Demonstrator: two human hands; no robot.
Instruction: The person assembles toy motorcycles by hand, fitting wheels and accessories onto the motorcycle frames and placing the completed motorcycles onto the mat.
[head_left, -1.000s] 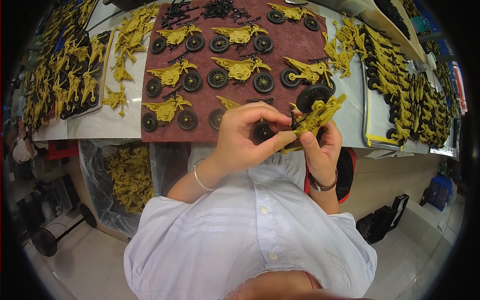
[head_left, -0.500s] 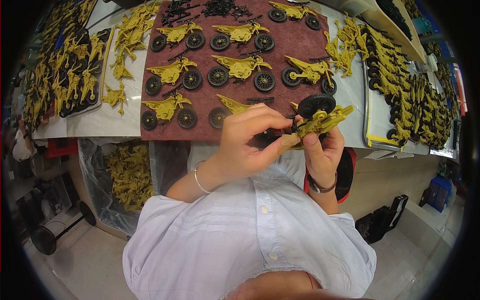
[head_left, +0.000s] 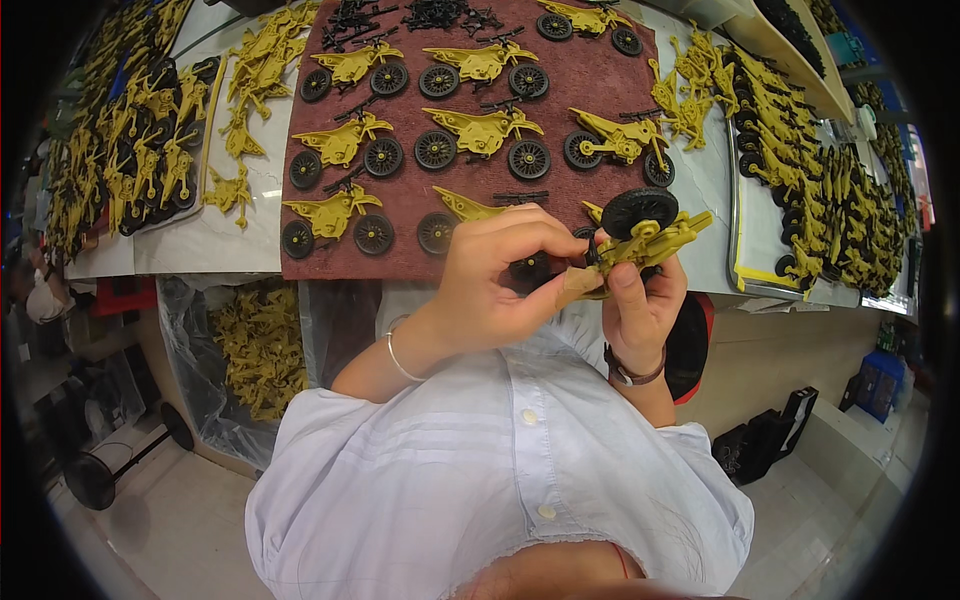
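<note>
A yellow toy motorcycle (head_left: 668, 238) with a black wheel (head_left: 640, 212) is held up over the near edge of the cloth, tilted on its side. My right hand (head_left: 643, 305) is closed round its underside, thumb pressed on the yellow body. From the left, my left hand (head_left: 505, 262) pinches at the toy's black end piece (head_left: 592, 252), which the fingertips partly cover. Behind my left hand, another toy motorcycle (head_left: 462, 205) lies mostly hidden. Several more yellow toy motorcycles (head_left: 482, 132) with black wheels lie in rows on the maroon cloth (head_left: 400, 225).
Black small parts (head_left: 435, 14) are heaped at the cloth's far edge. Loose yellow parts (head_left: 262, 70) lie to the left, more yellow parts (head_left: 690, 90) to the right. Trays of toys (head_left: 150, 150) flank the table. Below it on the left, a plastic-lined bin (head_left: 262, 350) holds yellow pieces.
The held toy motorcycle has shifted very slightly to the right and turned a little. Both hands keep their grip, and the toys on the cloth stay where they were.
</note>
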